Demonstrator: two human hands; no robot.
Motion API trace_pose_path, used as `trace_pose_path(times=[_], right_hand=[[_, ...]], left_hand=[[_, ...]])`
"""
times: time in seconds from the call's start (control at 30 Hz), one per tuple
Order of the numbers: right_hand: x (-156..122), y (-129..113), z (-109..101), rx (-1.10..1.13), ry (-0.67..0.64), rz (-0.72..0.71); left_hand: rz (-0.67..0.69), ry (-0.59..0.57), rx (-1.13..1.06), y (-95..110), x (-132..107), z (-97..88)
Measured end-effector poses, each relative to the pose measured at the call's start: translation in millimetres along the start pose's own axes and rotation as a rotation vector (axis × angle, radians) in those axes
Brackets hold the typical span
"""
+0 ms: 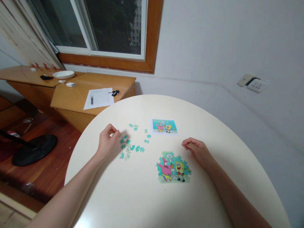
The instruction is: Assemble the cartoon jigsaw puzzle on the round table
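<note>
Teal sky filled much of the part-made SpongeBob jigsaw (173, 171), which lay flat near the middle of the round white table (133, 196). Patrick, Squidward & SpongeBob stood side by side in it. Its bottom edge was straight, but its top & sides were bumpy w/ knobs & gaps. W/ the jigsaw as the clock's middle, a pic card (163, 126) w/ the same 3 pals lay at 12 o'clk. Loose pcs (132, 147) were at 10, in a messy bunch w/ a few strays btw it & the card.

L hand (108, 139) was at 10 too, just past the loose pcs. Thumb & pointer finger bent in a pinch, but I couldn't tell if a pc was in it. R hand (196, 150) was at 2, near the jigsaw & the card, its fingers curled in & closed up w/ the thumb.

Past the table, a brown wood cabinet (106, 81) stood btw 10 & 11. On it were a paper sheet (102, 98), some keys (115, 93) at the sheet's corner, & a white plate (63, 74) farther L. A window (114, 27) was at 11, & a round black base (35, 150) sat on the floor (58, 171) at 9.
</note>
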State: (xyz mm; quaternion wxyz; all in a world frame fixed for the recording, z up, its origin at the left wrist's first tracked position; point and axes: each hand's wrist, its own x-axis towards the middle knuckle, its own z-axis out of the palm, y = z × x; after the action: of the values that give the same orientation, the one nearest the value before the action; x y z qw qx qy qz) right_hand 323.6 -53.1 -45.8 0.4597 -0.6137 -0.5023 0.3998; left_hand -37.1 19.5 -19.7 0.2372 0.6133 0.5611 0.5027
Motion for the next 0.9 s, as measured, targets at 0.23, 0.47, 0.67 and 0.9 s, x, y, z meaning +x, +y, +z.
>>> trace_pose_path(times=[0.23, 0.47, 0.67, 0.9], right_hand=[[2.1, 3.9, -0.5, 0.011, -0.001, 0.008], [2.1, 3.1, -0.4, 0.001, 0.0, 0.009], [2.4, 3.4, -0.5, 0.0, -0.001, 0.01], [3.6, 9.6, -2.4, -0.001, -0.012, 0.0]], left_hand=[[0.004, 0.032, 0.107, -5.9, 0.5, -3.0], [-0.006, 0.009, 0.106, -2.7, 1.5, -3.1], [-0.046, 0.025, 0.092, -1.2, 1.8, -0.2], [-0.06, 0.007, 0.061, -5.0, 2.5, 1.8]])
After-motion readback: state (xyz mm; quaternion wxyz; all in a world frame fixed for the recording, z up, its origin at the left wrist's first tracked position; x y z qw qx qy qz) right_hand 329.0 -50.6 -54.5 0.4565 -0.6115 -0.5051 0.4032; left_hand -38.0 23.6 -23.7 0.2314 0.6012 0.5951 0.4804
